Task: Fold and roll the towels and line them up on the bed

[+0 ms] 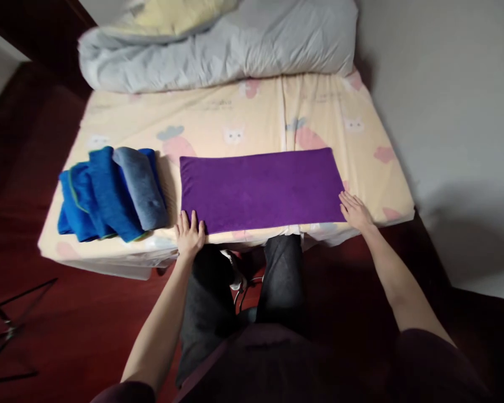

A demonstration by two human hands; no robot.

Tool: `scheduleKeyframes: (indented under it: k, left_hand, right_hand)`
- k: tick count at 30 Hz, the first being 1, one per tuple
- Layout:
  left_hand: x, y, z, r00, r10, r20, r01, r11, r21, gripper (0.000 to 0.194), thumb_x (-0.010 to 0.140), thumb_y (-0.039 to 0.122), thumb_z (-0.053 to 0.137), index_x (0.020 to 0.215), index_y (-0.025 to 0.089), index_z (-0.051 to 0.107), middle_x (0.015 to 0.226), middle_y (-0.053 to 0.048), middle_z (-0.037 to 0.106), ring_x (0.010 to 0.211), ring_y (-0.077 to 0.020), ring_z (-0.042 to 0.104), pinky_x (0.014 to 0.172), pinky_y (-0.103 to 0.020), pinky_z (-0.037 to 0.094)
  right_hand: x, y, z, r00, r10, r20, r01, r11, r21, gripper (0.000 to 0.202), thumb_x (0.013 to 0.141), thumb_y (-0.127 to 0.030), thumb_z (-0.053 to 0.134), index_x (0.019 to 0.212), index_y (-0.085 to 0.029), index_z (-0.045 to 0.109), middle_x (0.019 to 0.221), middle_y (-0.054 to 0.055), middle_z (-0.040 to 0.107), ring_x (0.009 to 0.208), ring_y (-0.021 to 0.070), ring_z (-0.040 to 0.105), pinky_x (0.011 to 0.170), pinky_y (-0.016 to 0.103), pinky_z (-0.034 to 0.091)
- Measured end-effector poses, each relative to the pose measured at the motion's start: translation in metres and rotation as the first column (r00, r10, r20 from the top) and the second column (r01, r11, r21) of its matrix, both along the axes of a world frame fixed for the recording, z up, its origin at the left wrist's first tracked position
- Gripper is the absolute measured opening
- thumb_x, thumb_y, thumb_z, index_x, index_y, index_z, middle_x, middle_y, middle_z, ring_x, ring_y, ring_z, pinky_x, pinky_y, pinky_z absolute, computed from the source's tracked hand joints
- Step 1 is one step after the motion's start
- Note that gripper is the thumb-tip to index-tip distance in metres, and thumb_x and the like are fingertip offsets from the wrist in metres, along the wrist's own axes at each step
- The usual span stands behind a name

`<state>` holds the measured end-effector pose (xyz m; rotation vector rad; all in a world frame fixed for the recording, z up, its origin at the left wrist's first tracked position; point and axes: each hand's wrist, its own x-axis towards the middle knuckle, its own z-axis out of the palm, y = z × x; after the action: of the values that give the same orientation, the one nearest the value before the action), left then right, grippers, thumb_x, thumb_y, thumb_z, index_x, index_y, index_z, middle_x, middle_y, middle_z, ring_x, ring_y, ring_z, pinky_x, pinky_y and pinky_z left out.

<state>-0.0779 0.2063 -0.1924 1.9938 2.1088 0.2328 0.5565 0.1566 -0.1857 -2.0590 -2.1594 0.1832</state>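
Observation:
A purple towel (260,190) lies spread flat as a long rectangle near the front edge of the bed. My left hand (190,232) rests on its near left corner, fingers extended and slightly apart. At the near right corner, my right hand (355,210) touches the towel's edge with its fingers stretched out flat. Left of the towel sit several folded or rolled cloths: blue ones (111,193) and a grey-blue one (143,187) lying against them.
The bed (235,115) has a cream sheet printed with carrots and cat faces. A bunched grey quilt (218,59) covers its far end. A wall (453,112) stands to the right. Black metal legs (10,330) stand on the dark red floor (79,319) at left.

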Motion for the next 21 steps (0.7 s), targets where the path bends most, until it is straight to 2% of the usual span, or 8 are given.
scheduleKeyframes:
  k: [5,7,8,10,13,15,17,21]
  left_hand:
    - [-0.004,-0.081,0.004,0.999,-0.004,-0.049,0.0,0.996,-0.089,0.07,0.105,0.044,0.038,0.167,0.013,0.033,0.175,-0.022,0.018,0.163,-0.0402,0.016,0.127,-0.063,0.024]
    - [0.001,-0.117,0.004,0.996,-0.007,-0.084,0.001,0.997,-0.074,0.069,0.102,0.042,0.044,0.167,0.018,0.036,0.174,-0.02,0.021,0.162,-0.0429,0.016,0.125,-0.066,0.027]
    - [0.005,-0.132,0.004,0.995,-0.013,-0.101,0.008,0.999,-0.053,0.069,0.101,0.041,0.046,0.166,0.02,0.037,0.174,-0.019,0.021,0.162,-0.0442,0.015,0.124,-0.068,0.027]
    - [0.012,-0.154,0.006,0.992,-0.025,-0.121,0.022,1.0,-0.021,0.069,0.1,0.039,0.048,0.166,0.022,0.038,0.175,-0.018,0.02,0.162,-0.0462,0.012,0.123,-0.072,0.025]
    - [0.019,-0.164,0.013,0.993,-0.033,-0.112,0.03,0.999,-0.023,0.069,0.099,0.037,0.048,0.165,0.02,0.04,0.176,-0.018,0.017,0.162,-0.0468,0.009,0.123,-0.073,0.022]
    - [0.019,-0.162,0.015,0.994,-0.043,-0.1,0.04,0.999,-0.037,0.069,0.099,0.036,0.05,0.165,0.018,0.041,0.176,-0.02,0.014,0.162,-0.0474,0.009,0.123,-0.073,0.021]
    - [0.017,-0.159,0.015,0.993,-0.064,-0.096,0.06,0.997,-0.048,0.07,0.098,0.037,0.052,0.164,0.016,0.041,0.176,-0.021,0.012,0.162,-0.0481,0.009,0.123,-0.073,0.02]
    - [0.016,-0.157,0.013,0.99,-0.102,-0.102,0.095,0.993,-0.064,0.068,0.099,0.036,0.051,0.164,0.016,0.042,0.176,-0.021,0.011,0.161,-0.0491,0.01,0.122,-0.073,0.022]
  right_hand:
    - [-0.049,-0.019,0.032,1.0,-0.026,-0.016,0.026,1.0,0.01,0.045,0.092,-0.016,0.043,0.126,-0.009,0.072,0.125,0.02,0.076,0.143,0.0276,0.054,0.127,0.058,0.031]
    - [-0.099,-0.051,0.035,0.986,-0.037,-0.165,0.061,0.987,0.146,0.04,0.093,-0.019,0.043,0.115,-0.016,0.076,0.114,0.015,0.078,0.138,0.0283,0.057,0.124,0.058,0.034]
    - [-0.131,-0.073,0.033,0.958,-0.094,-0.271,0.157,0.962,0.221,0.037,0.093,-0.019,0.042,0.105,-0.019,0.077,0.112,0.014,0.077,0.129,0.0285,0.061,0.118,0.055,0.041]
    - [-0.203,-0.124,0.021,0.87,-0.137,-0.474,0.272,0.935,0.228,0.037,0.093,-0.018,0.035,0.075,-0.025,0.068,0.09,0.01,0.074,0.099,0.0279,0.068,0.098,0.049,0.054]
    - [-0.294,-0.198,0.003,0.767,-0.134,-0.628,0.242,0.966,0.089,0.036,0.093,-0.022,0.036,0.058,-0.027,0.045,0.067,0.005,0.06,0.08,0.0283,0.063,0.083,0.045,0.052]
    - [-0.326,-0.227,0.0,0.696,-0.235,-0.678,0.338,0.941,0.021,0.04,0.098,-0.025,0.03,0.06,-0.026,0.042,0.066,0.004,0.057,0.075,0.0265,0.06,0.082,0.042,0.05]
    - [-0.338,-0.233,0.005,0.675,-0.272,-0.686,0.343,0.939,-0.034,0.044,0.102,-0.03,0.028,0.062,-0.025,0.045,0.068,0.004,0.059,0.075,0.0246,0.06,0.088,0.041,0.048]
    - [-0.336,-0.206,0.016,0.646,-0.34,-0.684,0.358,0.926,-0.123,0.048,0.107,-0.036,0.026,0.074,-0.024,0.06,0.067,0.002,0.063,0.071,0.0217,0.063,0.093,0.038,0.045]
